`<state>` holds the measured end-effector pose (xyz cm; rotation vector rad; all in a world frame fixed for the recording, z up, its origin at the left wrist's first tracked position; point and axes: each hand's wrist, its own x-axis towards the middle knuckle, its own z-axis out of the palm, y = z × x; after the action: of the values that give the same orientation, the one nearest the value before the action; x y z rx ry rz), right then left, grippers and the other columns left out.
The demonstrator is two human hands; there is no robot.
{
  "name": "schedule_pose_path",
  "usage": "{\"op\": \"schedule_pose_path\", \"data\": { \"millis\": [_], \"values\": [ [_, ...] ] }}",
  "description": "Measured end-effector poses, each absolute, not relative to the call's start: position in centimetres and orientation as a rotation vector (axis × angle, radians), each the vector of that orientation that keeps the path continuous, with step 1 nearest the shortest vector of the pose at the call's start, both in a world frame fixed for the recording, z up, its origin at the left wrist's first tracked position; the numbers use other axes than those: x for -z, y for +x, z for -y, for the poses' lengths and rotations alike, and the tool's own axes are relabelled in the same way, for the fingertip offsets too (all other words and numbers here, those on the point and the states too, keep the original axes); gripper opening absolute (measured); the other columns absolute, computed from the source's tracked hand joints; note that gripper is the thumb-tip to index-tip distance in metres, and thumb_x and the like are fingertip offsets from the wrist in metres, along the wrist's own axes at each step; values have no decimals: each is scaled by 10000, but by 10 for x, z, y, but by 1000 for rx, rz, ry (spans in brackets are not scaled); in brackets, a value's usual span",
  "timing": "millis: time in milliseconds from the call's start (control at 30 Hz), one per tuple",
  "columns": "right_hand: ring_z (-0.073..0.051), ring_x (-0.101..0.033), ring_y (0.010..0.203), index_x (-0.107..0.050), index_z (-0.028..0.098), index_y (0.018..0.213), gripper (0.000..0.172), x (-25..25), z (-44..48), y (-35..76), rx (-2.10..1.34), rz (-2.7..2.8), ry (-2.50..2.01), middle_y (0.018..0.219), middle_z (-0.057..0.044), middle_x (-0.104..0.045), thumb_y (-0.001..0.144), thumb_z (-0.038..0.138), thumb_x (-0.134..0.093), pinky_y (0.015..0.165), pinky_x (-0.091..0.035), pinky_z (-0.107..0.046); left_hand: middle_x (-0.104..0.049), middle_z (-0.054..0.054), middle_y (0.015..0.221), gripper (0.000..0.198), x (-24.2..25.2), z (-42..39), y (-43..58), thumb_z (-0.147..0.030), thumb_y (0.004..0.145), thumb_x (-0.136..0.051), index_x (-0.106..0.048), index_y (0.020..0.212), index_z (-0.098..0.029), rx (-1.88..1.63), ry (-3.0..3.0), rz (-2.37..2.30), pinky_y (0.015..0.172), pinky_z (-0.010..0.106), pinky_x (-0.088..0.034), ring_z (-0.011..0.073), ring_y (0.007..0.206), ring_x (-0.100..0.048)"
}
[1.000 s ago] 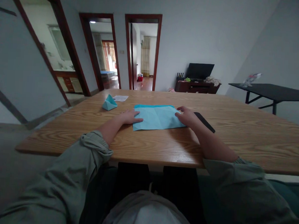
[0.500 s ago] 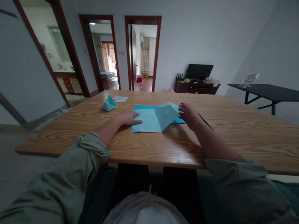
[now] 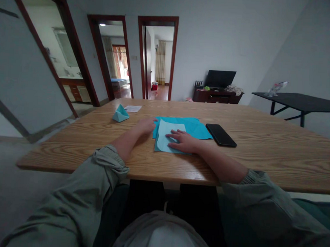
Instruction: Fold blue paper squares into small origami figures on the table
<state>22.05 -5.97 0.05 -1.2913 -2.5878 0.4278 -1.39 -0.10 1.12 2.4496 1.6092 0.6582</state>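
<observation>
Blue paper (image 3: 167, 134) lies beside a black smartphone (image 3: 221, 135).

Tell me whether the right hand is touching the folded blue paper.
Touching. The head view shows the right hand resting with its fingers flat on the pale top layer of the folded blue paper, with no gap.

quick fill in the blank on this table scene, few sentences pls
1. The right hand lies on the ____ blue layer of the folded paper sheet.
2. The left hand touches the sheet's ____ edge.
3. The black smartphone lies on the wooden table to the ____ of the sheet.
4. The small folded blue paper shape sits beside a ____ paper slip.

paler; left; right; white
</observation>
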Motion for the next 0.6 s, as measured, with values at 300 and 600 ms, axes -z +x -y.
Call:
{"op": "schedule_pose_path", "data": {
  "millis": [300, 600],
  "values": [
    [-335, -236, 1382, -436, 261, 1394, 638, 6, 58, 224, -230, 2714, -1202, 1495, -67, -323, 837, 567, -500, 1111, -185, -525, -215, 71, 1538, 554, -8, 30, 32, -408, 937, -284, -336, 1433, -166, -415, 2753, -1220, 1146, 394, -146, 211, 1418, -178],
    [-256, -622, 974, -664, 283, 1151, 343, -2, 31, 280, -367, 2399, -1469, 1097, -46, -683, 845, 358, -528, 915, -448, -404, -84, 81, 1554, 884, 0, 18, -3, -766, 763, -360, -234, 1475, -257, 43, 2570, -1289, 1124, 511, -96, 332, 1424, -57]
  ]
}}
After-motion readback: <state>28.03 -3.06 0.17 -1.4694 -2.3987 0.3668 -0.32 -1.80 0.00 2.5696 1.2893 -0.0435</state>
